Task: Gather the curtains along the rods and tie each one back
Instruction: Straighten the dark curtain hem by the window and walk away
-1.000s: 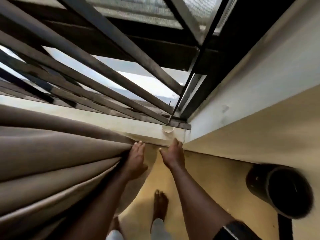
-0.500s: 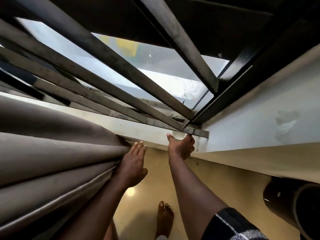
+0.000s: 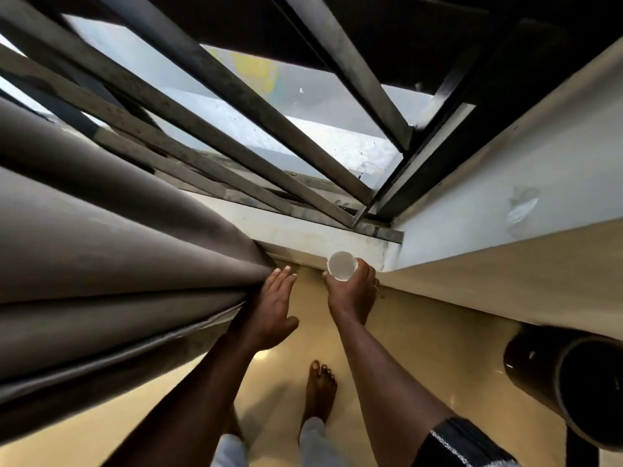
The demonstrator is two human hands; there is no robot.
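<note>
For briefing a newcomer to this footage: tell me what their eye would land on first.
The thick grey-brown fabric curtain fills the left side in heavy folds, with the left hand pressed flat against its gathered edge. Beside it, the right hand holds a small white round cup by the window sill. Above, dark metal window bars fan across the bright opening.

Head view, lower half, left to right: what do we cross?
Gathered curtain → left hand pressed flat against it → right hand holding a white cup → dark cylinder at the right edge.
</note>
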